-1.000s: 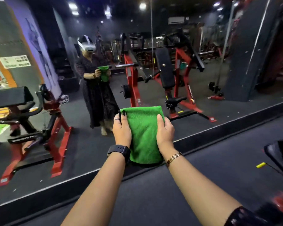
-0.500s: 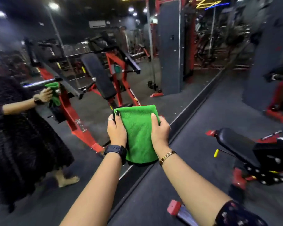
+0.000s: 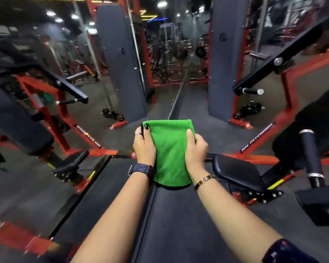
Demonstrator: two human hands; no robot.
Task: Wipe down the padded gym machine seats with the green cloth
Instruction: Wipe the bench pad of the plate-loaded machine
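A folded green cloth (image 3: pixel 170 150) hangs in front of me, held up in the air at mid frame. My left hand (image 3: pixel 143 147) grips its left edge with the thumb on the front. My right hand (image 3: pixel 197 149) grips its right edge the same way. A black padded seat (image 3: pixel 237 170) of a red-framed machine sits just right of my right wrist, low and apart from the cloth. Further right stands a padded roller handle (image 3: pixel 310 154). At the left, the mirror shows the same seat (image 3: pixel 70 165) and a long back pad (image 3: pixel 17 122).
A wall mirror runs along the left, its black base strip (image 3: pixel 176 103) leading away down the middle. Red machine frames (image 3: pixel 262 130) and tall grey weight-stack covers (image 3: pixel 221 59) stand ahead. A black foot plate (image 3: pixel 319 207) lies low at the right. Dark rubber floor (image 3: pixel 179 224) lies below my arms.
The view has swung right, from facing the mirror to looking along it. The machine's seat has come close beside my right hand. Both hands still hold the cloth the same way.
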